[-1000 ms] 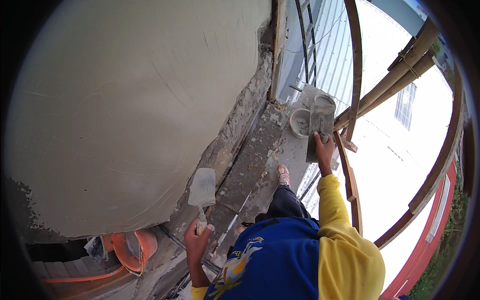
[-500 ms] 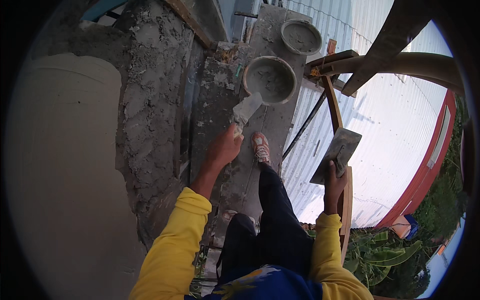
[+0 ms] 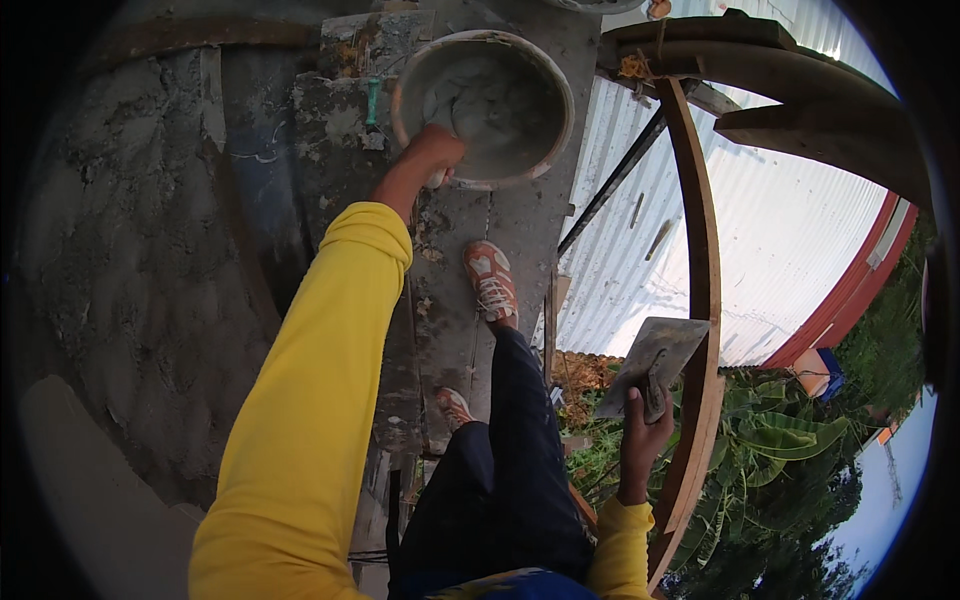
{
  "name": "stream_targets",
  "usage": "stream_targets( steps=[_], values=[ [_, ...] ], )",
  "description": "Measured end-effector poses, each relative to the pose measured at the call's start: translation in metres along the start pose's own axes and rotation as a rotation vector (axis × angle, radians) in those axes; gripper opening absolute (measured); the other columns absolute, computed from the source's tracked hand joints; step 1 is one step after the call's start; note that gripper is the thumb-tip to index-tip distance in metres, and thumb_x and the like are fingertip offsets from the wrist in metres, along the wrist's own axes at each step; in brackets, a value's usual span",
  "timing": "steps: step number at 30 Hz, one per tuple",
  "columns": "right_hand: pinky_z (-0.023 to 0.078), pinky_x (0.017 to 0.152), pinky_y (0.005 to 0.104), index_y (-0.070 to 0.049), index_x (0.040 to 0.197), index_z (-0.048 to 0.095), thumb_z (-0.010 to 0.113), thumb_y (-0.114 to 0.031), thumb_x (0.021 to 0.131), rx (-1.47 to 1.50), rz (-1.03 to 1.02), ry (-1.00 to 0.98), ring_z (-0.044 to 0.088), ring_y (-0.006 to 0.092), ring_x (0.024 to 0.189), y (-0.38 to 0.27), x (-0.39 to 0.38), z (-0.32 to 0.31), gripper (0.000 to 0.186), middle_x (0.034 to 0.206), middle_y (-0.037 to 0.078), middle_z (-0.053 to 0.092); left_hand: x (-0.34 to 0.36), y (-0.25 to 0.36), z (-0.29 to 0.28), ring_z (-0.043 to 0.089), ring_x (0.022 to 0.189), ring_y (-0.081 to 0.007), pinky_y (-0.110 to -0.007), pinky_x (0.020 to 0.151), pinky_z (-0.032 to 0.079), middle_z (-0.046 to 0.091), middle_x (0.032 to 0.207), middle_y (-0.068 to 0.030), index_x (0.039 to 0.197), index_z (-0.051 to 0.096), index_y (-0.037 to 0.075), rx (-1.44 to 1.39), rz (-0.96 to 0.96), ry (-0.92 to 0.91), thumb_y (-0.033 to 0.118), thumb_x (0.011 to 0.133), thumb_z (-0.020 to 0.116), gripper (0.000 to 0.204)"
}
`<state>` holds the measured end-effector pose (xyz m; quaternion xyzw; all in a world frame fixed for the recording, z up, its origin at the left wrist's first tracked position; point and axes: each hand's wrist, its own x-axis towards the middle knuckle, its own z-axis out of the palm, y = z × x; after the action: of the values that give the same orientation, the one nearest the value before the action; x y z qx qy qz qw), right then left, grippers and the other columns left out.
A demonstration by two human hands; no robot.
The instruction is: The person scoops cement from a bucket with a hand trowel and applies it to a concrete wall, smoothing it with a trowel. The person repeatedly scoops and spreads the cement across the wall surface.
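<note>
My left hand (image 3: 436, 150) is closed round a trowel, of which only the pale handle end (image 3: 438, 179) shows plainly. It reaches over the near left rim of a round bucket (image 3: 566, 128) holding wet grey mortar (image 3: 490, 105); the blade is hidden or lost against the mortar. At the right, my right hand (image 3: 643, 445) grips a rectangular plastering float (image 3: 662, 347) by its handle, its flat grey plate tilted and apart from the bucket.
I stand on a plank walkway (image 3: 520, 215). A green-handled tool (image 3: 373, 101) lies beside the bucket. Rough plastered wall (image 3: 110, 260) rises on the left. A curved wooden beam (image 3: 705, 270) and white corrugated sheets (image 3: 760, 230) are on the right. Another bucket's rim (image 3: 590, 5) shows at the top.
My left hand has moved forward with the trowel, from short of the bucket to over its rim. My view has shifted forward and nearer the bucket. The right hand still holds the float.
</note>
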<state>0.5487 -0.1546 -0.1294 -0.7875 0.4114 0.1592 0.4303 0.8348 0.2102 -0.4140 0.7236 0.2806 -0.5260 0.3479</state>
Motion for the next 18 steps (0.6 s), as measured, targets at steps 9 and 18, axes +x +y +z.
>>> stream_targets(
  steps=[9,18],
  values=[
    [0.052,0.089,0.0299,0.004,0.131,0.064,0.076,-0.013,0.102,-0.078,0.018,-0.052,0.064,0.0127,0.101,0.005,0.006,0.011,0.036,0.112,0.005,0.070,-0.009,0.003,0.029,0.056,0.057,-0.0134,-0.032,0.047,0.046,0.060,0.082,-0.0054,0.116,0.061,0.001,-0.489,0.047,-0.086,0.029,0.104,0.068,0.031],
    [0.051,0.076,0.0266,0.000,0.122,0.063,0.075,-0.015,0.102,0.023,0.072,-0.129,0.062,0.0090,0.086,-0.008,0.009,0.012,0.028,0.100,0.004,0.069,-0.001,-0.001,0.012,0.063,0.054,-0.0181,-0.037,0.055,0.053,0.074,0.083,-0.0144,0.143,0.063,0.000,-0.098,0.382,0.087,0.024,0.088,0.076,0.061]
  ],
)
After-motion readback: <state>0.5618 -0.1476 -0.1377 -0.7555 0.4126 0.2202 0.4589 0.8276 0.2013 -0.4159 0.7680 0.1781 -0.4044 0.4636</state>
